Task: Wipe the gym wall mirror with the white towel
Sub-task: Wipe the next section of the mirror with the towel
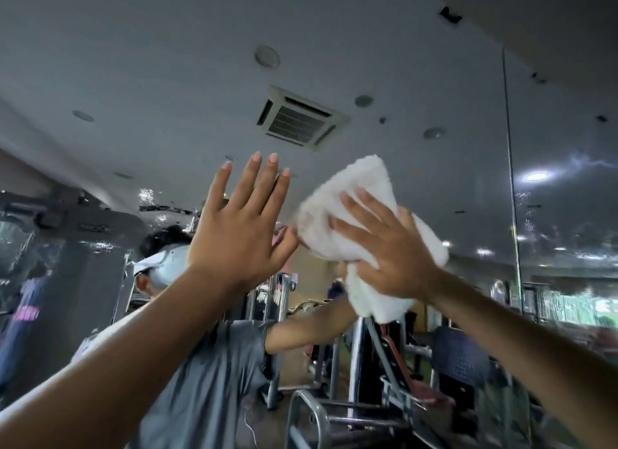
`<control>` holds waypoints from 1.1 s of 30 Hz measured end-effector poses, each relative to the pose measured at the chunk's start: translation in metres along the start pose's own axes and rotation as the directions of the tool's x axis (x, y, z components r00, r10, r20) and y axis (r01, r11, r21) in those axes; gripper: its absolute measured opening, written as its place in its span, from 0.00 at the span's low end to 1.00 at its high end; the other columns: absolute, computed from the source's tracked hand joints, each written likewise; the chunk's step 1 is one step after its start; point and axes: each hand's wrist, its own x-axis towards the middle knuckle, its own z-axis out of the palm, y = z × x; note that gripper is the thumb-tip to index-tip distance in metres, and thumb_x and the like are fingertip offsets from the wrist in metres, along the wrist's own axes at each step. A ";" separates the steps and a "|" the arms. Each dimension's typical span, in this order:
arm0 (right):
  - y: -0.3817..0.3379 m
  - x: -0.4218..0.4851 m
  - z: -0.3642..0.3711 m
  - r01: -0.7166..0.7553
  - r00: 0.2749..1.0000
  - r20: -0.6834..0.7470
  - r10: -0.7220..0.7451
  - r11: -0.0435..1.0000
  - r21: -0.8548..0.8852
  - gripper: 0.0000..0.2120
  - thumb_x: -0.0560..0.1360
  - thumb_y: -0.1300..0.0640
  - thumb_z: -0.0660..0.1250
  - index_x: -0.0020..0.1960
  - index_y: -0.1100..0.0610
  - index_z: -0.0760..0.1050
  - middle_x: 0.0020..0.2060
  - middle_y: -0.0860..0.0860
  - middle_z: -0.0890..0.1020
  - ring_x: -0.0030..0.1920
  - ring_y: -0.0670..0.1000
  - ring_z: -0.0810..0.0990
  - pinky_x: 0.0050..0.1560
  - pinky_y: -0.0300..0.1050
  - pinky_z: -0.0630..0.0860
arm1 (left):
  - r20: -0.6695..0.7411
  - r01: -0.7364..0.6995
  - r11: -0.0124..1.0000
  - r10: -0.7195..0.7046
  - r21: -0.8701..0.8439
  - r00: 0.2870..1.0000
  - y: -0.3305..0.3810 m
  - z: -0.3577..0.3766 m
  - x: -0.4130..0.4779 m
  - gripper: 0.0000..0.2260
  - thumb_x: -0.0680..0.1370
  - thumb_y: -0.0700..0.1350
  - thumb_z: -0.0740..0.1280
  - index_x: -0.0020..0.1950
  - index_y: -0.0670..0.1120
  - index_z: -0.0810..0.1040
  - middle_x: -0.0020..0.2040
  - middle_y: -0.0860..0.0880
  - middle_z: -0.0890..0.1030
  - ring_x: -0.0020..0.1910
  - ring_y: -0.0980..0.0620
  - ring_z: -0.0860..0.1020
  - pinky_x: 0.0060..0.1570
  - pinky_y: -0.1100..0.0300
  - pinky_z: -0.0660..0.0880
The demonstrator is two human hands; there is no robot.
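Note:
The wall mirror [133, 80] fills the view and reflects the gym ceiling and me. My right hand [384, 248] presses the bunched white towel [354, 194] flat against the glass at head height, fingers spread over the cloth. My left hand [240, 228] is raised beside it, to the left of the towel, with straight fingers and the palm toward the mirror; its thumb nearly reaches the towel's left edge. Whether the left palm touches the glass is unclear.
A vertical seam [511, 181] between mirror panels runs to the right of the towel. A metal rack or bench frame [321, 415] stands low in front of me. Gym machines and a ceiling air vent [297, 121] appear as reflections.

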 end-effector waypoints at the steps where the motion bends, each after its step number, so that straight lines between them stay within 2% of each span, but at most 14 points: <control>1: 0.020 -0.007 -0.002 0.010 1.000 0.021 -0.010 1.000 -0.027 0.34 0.72 0.47 0.58 0.78 0.43 0.58 0.80 0.48 0.55 0.80 0.51 0.53 0.63 0.65 0.65 | -0.006 0.001 1.000 -0.001 -0.005 1.000 0.000 0.001 -0.001 0.32 0.81 0.58 0.51 0.80 0.41 0.59 0.81 0.41 0.57 0.80 0.43 0.55 0.77 0.39 0.51; 3: 0.049 0.002 -0.009 -0.217 0.976 0.024 0.217 0.976 -0.003 0.33 0.73 0.45 0.55 0.78 0.43 0.57 0.80 0.49 0.55 0.79 0.53 0.54 0.65 0.72 0.66 | -0.027 0.010 1.000 -0.011 -0.009 1.000 0.001 0.002 -0.002 0.32 0.80 0.57 0.54 0.80 0.41 0.60 0.80 0.40 0.59 0.80 0.42 0.56 0.77 0.39 0.50; 6: 0.036 0.049 -0.007 -0.691 0.716 -0.030 0.698 0.714 0.113 0.32 0.76 0.42 0.51 0.80 0.44 0.55 0.81 0.48 0.54 0.80 0.54 0.52 0.72 0.72 0.57 | -0.036 0.000 1.000 0.000 -0.010 0.999 0.001 0.000 -0.001 0.32 0.80 0.56 0.54 0.80 0.40 0.61 0.80 0.40 0.59 0.80 0.42 0.57 0.77 0.40 0.49; 8: 0.000 0.074 -0.003 -0.792 0.590 -0.066 0.805 0.593 0.148 0.31 0.78 0.44 0.51 0.80 0.46 0.55 0.81 0.49 0.53 0.80 0.54 0.51 0.73 0.71 0.54 | -0.026 0.004 1.000 -0.004 -0.026 1.000 0.001 -0.002 -0.007 0.31 0.81 0.56 0.53 0.80 0.41 0.60 0.81 0.41 0.58 0.80 0.43 0.55 0.78 0.40 0.49; 10: -0.040 0.075 0.003 -0.761 0.623 -0.088 0.777 0.628 0.162 0.31 0.78 0.43 0.51 0.80 0.47 0.57 0.81 0.49 0.54 0.80 0.53 0.51 0.73 0.69 0.54 | -0.003 0.022 0.999 -0.023 -0.035 1.000 0.002 -0.003 -0.023 0.31 0.81 0.56 0.52 0.81 0.42 0.59 0.81 0.42 0.57 0.81 0.43 0.54 0.78 0.39 0.48; 14: -0.094 0.004 0.009 -0.357 0.929 -0.072 0.363 0.930 0.082 0.30 0.77 0.42 0.56 0.78 0.48 0.62 0.80 0.50 0.57 0.80 0.53 0.54 0.67 0.60 0.59 | 0.022 -0.019 1.000 0.019 -0.009 1.000 -0.006 -0.007 -0.052 0.31 0.82 0.58 0.47 0.81 0.42 0.58 0.81 0.42 0.57 0.81 0.43 0.53 0.78 0.39 0.48; 17: -0.065 -0.037 0.010 -0.344 0.937 -0.040 0.348 0.936 0.075 0.29 0.77 0.47 0.58 0.78 0.45 0.60 0.80 0.49 0.58 0.80 0.54 0.55 0.68 0.67 0.63 | 0.035 -0.021 1.000 0.021 0.002 0.999 -0.008 -0.009 -0.055 0.31 0.81 0.57 0.49 0.81 0.42 0.57 0.81 0.42 0.56 0.81 0.43 0.53 0.78 0.39 0.47; 18: -0.051 -0.036 0.010 -0.462 0.882 -0.056 0.467 0.883 0.086 0.29 0.76 0.47 0.57 0.77 0.46 0.60 0.79 0.49 0.59 0.79 0.54 0.57 0.68 0.69 0.63 | 0.046 -0.014 1.000 0.014 0.010 0.999 -0.005 -0.009 -0.055 0.32 0.81 0.57 0.49 0.81 0.42 0.56 0.82 0.42 0.55 0.81 0.43 0.53 0.78 0.39 0.47; 20: -0.032 -0.011 0.007 -0.724 0.658 -0.094 0.747 0.662 0.196 0.30 0.75 0.46 0.55 0.77 0.47 0.62 0.79 0.49 0.61 0.78 0.54 0.58 0.70 0.69 0.60 | 0.053 0.004 1.000 -0.005 0.023 0.999 -0.002 -0.007 -0.057 0.32 0.81 0.56 0.51 0.82 0.43 0.56 0.82 0.42 0.54 0.81 0.43 0.52 0.77 0.38 0.48; 22: -0.032 0.030 0.004 -0.854 0.400 -0.068 0.914 0.399 0.335 0.30 0.75 0.46 0.56 0.77 0.48 0.62 0.79 0.49 0.60 0.79 0.53 0.55 0.73 0.68 0.55 | 0.040 0.018 1.000 -0.019 0.025 0.999 -0.003 -0.007 -0.057 0.31 0.81 0.57 0.51 0.82 0.43 0.56 0.82 0.42 0.54 0.81 0.43 0.52 0.78 0.38 0.48; 23: -0.040 0.045 0.003 -0.872 0.338 -0.054 0.939 0.335 0.357 0.30 0.76 0.46 0.57 0.77 0.49 0.61 0.80 0.50 0.58 0.79 0.53 0.54 0.73 0.68 0.53 | 0.033 0.017 1.000 -0.018 0.019 0.999 -0.004 -0.008 -0.056 0.31 0.81 0.57 0.51 0.82 0.43 0.56 0.82 0.43 0.54 0.81 0.44 0.51 0.78 0.39 0.48; 25: -0.064 0.053 0.007 -0.847 0.430 -0.068 0.900 0.428 0.314 0.29 0.78 0.46 0.57 0.77 0.48 0.60 0.81 0.49 0.56 0.80 0.52 0.51 0.74 0.67 0.51 | 0.023 0.027 1.000 -0.027 -0.012 0.999 -0.004 -0.010 -0.059 0.30 0.82 0.57 0.51 0.82 0.44 0.56 0.82 0.43 0.54 0.81 0.44 0.51 0.78 0.39 0.47; 30: -0.133 -0.025 0.020 -0.433 0.889 -0.107 0.446 0.893 0.124 0.28 0.75 0.45 0.59 0.75 0.48 0.65 0.79 0.52 0.59 0.79 0.55 0.57 0.66 0.59 0.60 | 0.015 0.035 0.999 -0.035 -0.022 0.999 0.008 -0.011 -0.111 0.29 0.83 0.56 0.49 0.81 0.43 0.59 0.81 0.42 0.56 0.81 0.42 0.54 0.77 0.38 0.52; 33: -0.117 -0.082 0.021 -0.226 0.972 -0.044 0.230 0.970 0.088 0.29 0.72 0.47 0.61 0.73 0.48 0.64 0.78 0.53 0.61 0.78 0.57 0.59 0.63 0.58 0.62 | 0.037 0.022 0.999 -0.021 -0.036 0.999 0.007 -0.012 -0.123 0.29 0.83 0.57 0.49 0.82 0.44 0.57 0.82 0.42 0.54 0.81 0.42 0.52 0.77 0.38 0.50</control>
